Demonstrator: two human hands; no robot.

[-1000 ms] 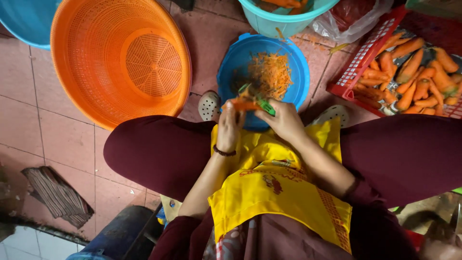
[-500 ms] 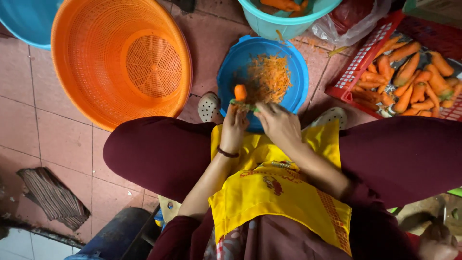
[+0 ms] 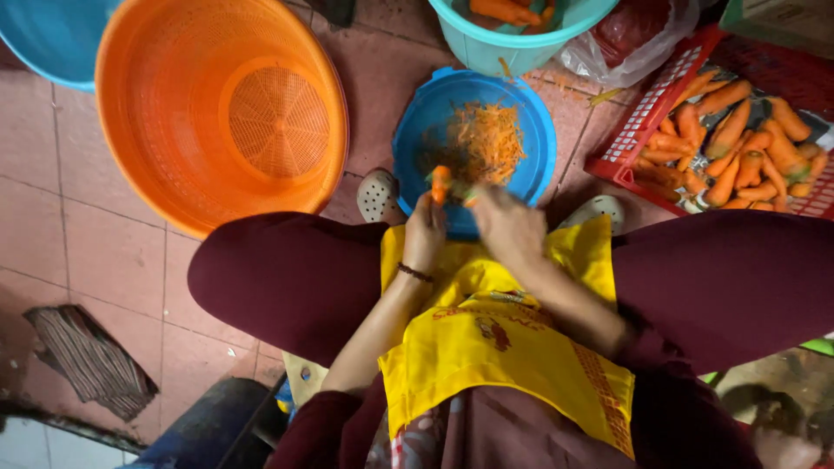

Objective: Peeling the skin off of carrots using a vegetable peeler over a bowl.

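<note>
- Head view, hands: left hand is clenched around a carrot, held upright over the near rim of a blue basin.
- Right hand is closed on a small tool pressed against the carrot; the tool is too blurred to make out.
- Orange peelings lie heaped inside the blue basin, just beyond the hands.
- Orange colander basket stands to the left, beside the basin.
- Red crate to the right holds a pile of carrots.
- Teal bucket sits above the basin, with carrots inside.
- Yellow apron covers the person's lap.
</note>
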